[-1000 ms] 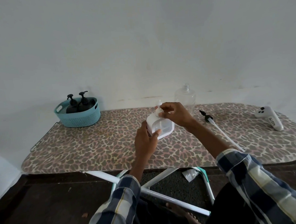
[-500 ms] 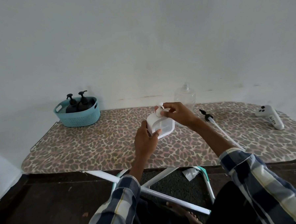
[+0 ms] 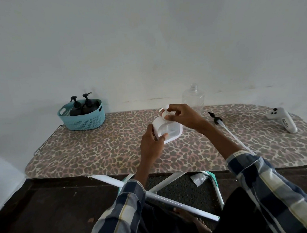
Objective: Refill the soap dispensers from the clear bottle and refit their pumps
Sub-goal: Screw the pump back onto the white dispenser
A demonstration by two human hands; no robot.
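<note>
left hand point(image 3: 151, 143) grips white dispenser point(image 3: 168, 131), tilted, mid-board | right hand point(image 3: 182, 117) pinches its pump point(image 3: 165, 111) | clear bottle point(image 3: 193, 99) upright just behind | black pump point(image 3: 216, 119) lying right

White square dispenser point(image 3: 169, 131) tilted above board, pump point(image 3: 164, 110) on; clear bottle point(image 3: 193, 99) upright behind.

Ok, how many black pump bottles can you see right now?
2. Both stand in the teal plastic basket at the board's far left: one black pump bottle left, the other right. More may sit hidden inside.
</note>
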